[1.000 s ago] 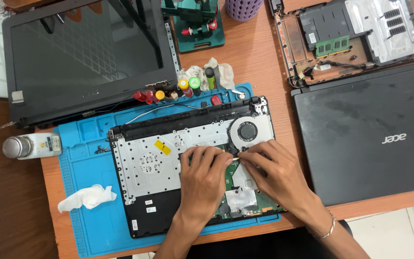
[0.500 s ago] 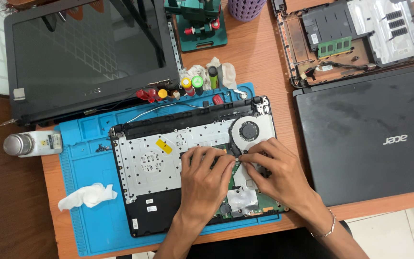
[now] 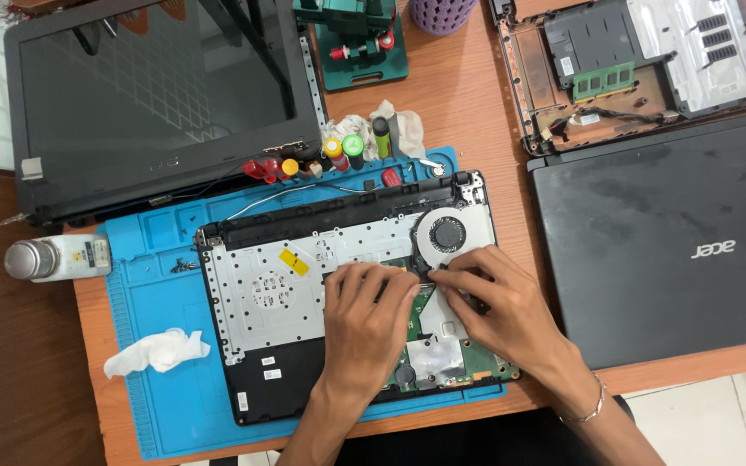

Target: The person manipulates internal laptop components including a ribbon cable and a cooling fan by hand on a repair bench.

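An opened laptop base point(image 3: 278, 285) lies on a blue work mat point(image 3: 153, 285), showing a silver metal plate, a round cooling fan point(image 3: 447, 234) and a green motherboard point(image 3: 468, 362). My left hand point(image 3: 371, 324) rests flat on the board's left part, fingers pointing up toward the plate. My right hand point(image 3: 502, 302) lies over the board just below the fan, fingertips pressing near the fan's lower edge. Whether either hand grips a small part is hidden under the fingers.
A detached screen panel point(image 3: 157, 103) lies at the back left, a closed black laptop point(image 3: 666, 242) at the right, another opened chassis point(image 3: 641, 69) behind it. Screwdrivers point(image 3: 330, 155), a small bottle point(image 3: 53, 257), a crumpled tissue point(image 3: 157, 352) and a green stand point(image 3: 357, 43) surround the mat.
Both hands stay on the motherboard below the fan; the fingers have shifted only slightly.
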